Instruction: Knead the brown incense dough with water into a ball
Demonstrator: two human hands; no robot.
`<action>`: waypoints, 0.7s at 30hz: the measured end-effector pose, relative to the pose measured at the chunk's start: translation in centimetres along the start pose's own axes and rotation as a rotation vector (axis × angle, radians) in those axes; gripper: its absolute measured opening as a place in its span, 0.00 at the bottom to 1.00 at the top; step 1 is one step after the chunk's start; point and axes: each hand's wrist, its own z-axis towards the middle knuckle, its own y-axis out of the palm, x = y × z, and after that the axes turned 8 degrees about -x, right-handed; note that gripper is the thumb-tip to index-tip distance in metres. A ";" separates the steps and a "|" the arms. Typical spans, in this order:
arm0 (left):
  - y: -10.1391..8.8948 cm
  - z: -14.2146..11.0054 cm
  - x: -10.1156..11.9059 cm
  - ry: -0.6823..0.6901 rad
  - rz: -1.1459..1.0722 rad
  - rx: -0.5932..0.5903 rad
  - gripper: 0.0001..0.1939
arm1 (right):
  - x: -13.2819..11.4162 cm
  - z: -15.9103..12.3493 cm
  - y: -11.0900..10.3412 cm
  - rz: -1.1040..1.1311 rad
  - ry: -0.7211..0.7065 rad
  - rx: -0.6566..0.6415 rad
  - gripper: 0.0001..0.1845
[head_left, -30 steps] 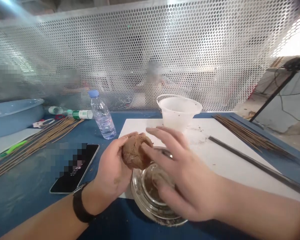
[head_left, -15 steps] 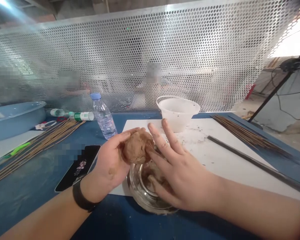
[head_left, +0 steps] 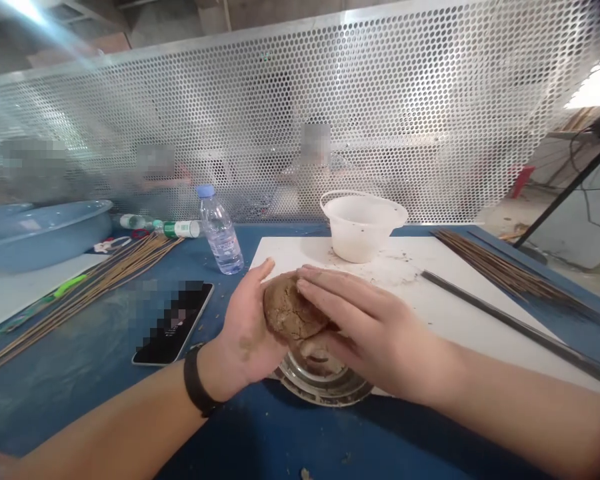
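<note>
a brown ball (head_left: pixel 293 308) is held between the cupped left hand (head_left: pixel 245 340) and the curved right hand (head_left: pixel 375 327), so it is kept up above the shiny bowl (head_left: pixel 325 385).

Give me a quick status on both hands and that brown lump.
Left hand cupping brown clay-like lump from the side; right hand laid over its top. Glass dish directly beneath, smeared brown. Phone off to the left.

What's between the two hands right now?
The head view shows a brown lump between the left hand and the right hand, touching both.
</note>
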 end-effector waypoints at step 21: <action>0.2 0.8 2.6 0.126 0.088 0.231 0.23 | -1.5 0.8 -3.5 0.106 0.195 -0.663 0.18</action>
